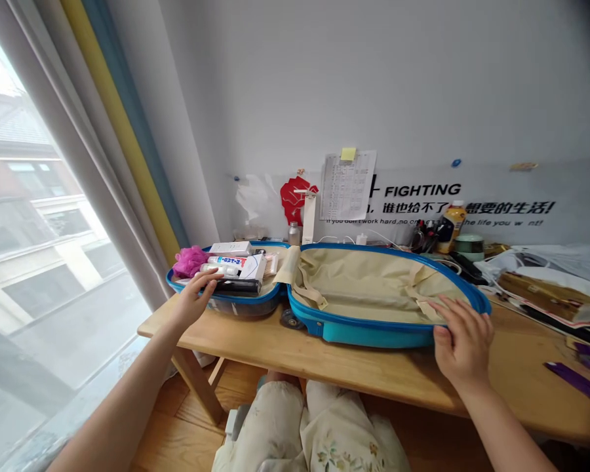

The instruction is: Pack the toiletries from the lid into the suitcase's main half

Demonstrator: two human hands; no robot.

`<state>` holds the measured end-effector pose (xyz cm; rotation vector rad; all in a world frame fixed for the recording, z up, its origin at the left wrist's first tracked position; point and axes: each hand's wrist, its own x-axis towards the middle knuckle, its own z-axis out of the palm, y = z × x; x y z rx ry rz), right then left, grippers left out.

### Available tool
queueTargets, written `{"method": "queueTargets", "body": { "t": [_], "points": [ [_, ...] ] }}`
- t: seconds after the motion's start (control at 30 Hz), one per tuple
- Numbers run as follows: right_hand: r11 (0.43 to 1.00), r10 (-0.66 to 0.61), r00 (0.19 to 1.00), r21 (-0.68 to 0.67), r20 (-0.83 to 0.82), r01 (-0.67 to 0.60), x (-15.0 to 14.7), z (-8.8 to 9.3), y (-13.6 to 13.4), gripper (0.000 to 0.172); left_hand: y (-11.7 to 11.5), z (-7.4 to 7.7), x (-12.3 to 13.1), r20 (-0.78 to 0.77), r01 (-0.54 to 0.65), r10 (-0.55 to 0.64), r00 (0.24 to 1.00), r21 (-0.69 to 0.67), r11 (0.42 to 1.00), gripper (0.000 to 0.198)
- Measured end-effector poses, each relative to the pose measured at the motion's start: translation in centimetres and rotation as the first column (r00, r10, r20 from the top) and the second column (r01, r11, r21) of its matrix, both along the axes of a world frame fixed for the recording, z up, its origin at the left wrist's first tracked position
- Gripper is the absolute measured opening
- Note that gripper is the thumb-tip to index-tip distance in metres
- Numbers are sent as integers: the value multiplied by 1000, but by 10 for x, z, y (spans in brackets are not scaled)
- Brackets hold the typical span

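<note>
An opened hard-shell suitcase (378,333), teal with blue rims and a beige lining, lies across the wooden table. My left hand (196,296) is at the front rim of its left half, fingers stretched out over the front of the packed items. Among those are a pink bath puff (191,261), a toothpaste tube (229,261), a white box (254,267) and a black long item (236,286). At the front right corner of the right half, my right hand (465,334) rests over the rim with fingers extended and thumb outside. Straps (309,294) lie in that half.
Behind the suitcase stand a white lamp (309,219) and a small bottle (294,233). A yellow-labelled bottle (451,226), a green jar (469,246), papers and a brown pouch (545,295) crowd the right side. Purple strips (577,385) lie near the table's right edge. A window is at left.
</note>
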<state>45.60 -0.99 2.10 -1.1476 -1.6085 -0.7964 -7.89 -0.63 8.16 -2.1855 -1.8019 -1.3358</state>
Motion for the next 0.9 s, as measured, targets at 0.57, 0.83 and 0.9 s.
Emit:
{"method": "queueTargets", "body": {
  "t": [0.57,0.83,0.9],
  "points": [
    [994,111,987,-10,-117,-113,9,-12,0,36,58,72,19,-432,-73,-259,864,-616,784,78],
    [987,123,972,-74,-202,-141,5,-12,-11,34,44,97,42,-326,-20,-82,942,-298,954,89],
    [988,129,972,-65,-195,-144,4,-12,-13,34,39,106,65,-334,54,-138,932,-250,967,84]
  ]
}}
